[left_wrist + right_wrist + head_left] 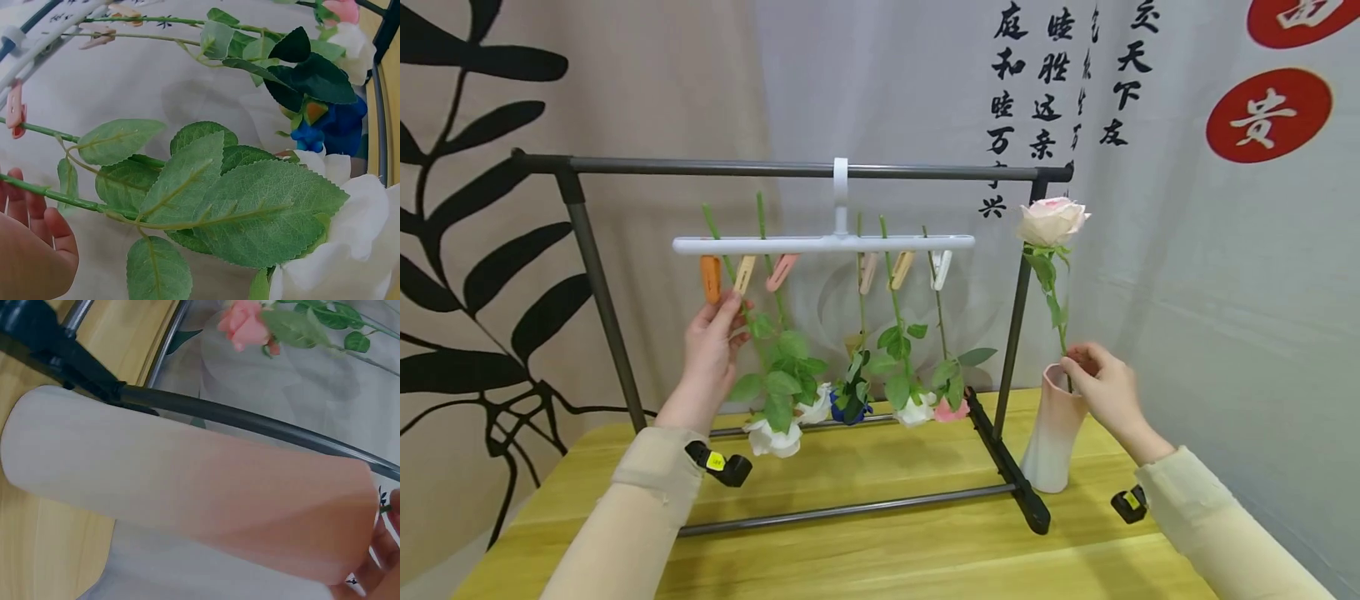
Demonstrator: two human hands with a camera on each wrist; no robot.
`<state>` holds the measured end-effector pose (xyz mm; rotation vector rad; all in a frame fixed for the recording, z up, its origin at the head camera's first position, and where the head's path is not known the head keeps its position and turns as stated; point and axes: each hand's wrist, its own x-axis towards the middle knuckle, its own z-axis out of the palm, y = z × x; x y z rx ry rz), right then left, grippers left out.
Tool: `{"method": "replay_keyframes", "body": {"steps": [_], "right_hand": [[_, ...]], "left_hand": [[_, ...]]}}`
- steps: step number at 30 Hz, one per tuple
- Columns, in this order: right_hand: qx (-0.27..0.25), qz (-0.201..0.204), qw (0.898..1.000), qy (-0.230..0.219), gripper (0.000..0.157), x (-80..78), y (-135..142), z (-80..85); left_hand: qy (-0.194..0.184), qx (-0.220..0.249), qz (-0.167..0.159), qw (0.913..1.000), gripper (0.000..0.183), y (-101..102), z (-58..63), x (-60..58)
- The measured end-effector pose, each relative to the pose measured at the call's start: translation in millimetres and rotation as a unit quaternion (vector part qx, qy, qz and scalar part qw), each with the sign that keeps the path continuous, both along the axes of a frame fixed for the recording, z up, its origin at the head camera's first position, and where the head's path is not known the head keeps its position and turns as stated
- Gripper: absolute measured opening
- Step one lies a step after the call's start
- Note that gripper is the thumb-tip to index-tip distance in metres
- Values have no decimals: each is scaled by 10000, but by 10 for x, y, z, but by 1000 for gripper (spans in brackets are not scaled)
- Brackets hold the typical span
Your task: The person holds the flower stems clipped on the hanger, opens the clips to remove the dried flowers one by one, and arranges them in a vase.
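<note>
My left hand (713, 346) is raised to the hanger's left part, thumb and fingertips pinching the lower end of a pale yellow clothespin (745, 273). Beside it runs the green stem of a white rose (773, 438) that hangs head down; its leaves (269, 212) fill the left wrist view. On the right, my right hand (1108, 387) pinches the stem of an upright pale pink rose (1052, 222) at the mouth of a pink-and-white vase (1048, 454). The stem's lower end is inside the vase, hidden by its wall.
A white hanger (805, 244) hooks over a dark metal rack (700, 167) on the wooden table (887, 550). More upside-down flowers hang from its clips, including a blue flower (848, 408) and a pink rose (952, 409). An orange clothespin (711, 278) is leftmost. The vase stands beside the rack's right foot.
</note>
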<state>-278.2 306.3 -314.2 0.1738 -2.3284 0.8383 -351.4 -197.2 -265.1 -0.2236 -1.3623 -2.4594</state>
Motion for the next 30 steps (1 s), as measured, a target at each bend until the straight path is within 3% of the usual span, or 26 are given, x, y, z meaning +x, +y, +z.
{"method": "replay_keyframes", "body": {"steps": [8,16,23,30], "right_hand": [[422,72,9981,-440,25,-23,50,-121],[449,77,9988,-199,22,-32,50,-145],[338,284,9989,-161,19,-11,72,-171],[300,196,9994,-16,19,16,103,-192]], "left_hand": [[64,69,55,9999,8,-2,-31,22],[178,-96,114,9997,9,13,-45,21],[85,20,95,9999,9,27,-39,7],[48,-90,84,9999,12,51,-34,-9]]}}
